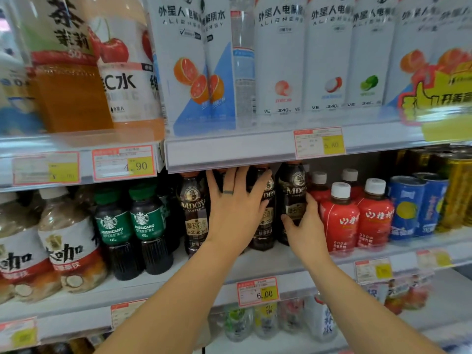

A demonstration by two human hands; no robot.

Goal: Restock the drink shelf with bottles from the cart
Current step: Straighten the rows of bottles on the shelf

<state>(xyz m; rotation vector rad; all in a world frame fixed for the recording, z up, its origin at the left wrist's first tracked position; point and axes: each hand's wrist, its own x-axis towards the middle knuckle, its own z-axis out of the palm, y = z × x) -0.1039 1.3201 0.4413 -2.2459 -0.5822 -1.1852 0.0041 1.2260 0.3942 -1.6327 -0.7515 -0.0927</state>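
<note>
2 hands, both raised to the middle shelf (pixel 288 263) of a drink display.

Left hand (pixel 235 210): fingers straight and spread, palm laid flat against the coffee row (pixel 194 208), a line of dark brown-labelled bottles (a ring shows on 1 finger). It curls round nothing.

Right hand (pixel 305 226): at 3 o'clock of the left hand and apart from it. Thumb and fingers are clasped round the lower body of the gripped coffee bottle (pixel 292 192), which is upright at the 3 o'clock end of that row; its base is hidden behind the hand.

Neighbours on the same shelf:
- 2 green-labelled Americano bottles (pixel 127 226), at 9 o'clock of the coffee row.
- Pale milk-tea bottles (pixel 66 246), further toward 9 o'clock.
- Red bottles (pixel 339 221) with white caps, just beside the gripped bottle at 3 o'clock.
- Blue cans (pixel 406 208), then gold cans (pixel 457 190), beyond those.

At 12 o'clock, the upper shelf carries tall white bottles (pixel 281 60) printed with fruit. A price tag (pixel 258 292) reading 6.00 sits on the shelf edge at 6 o'clock of the hands.
</note>
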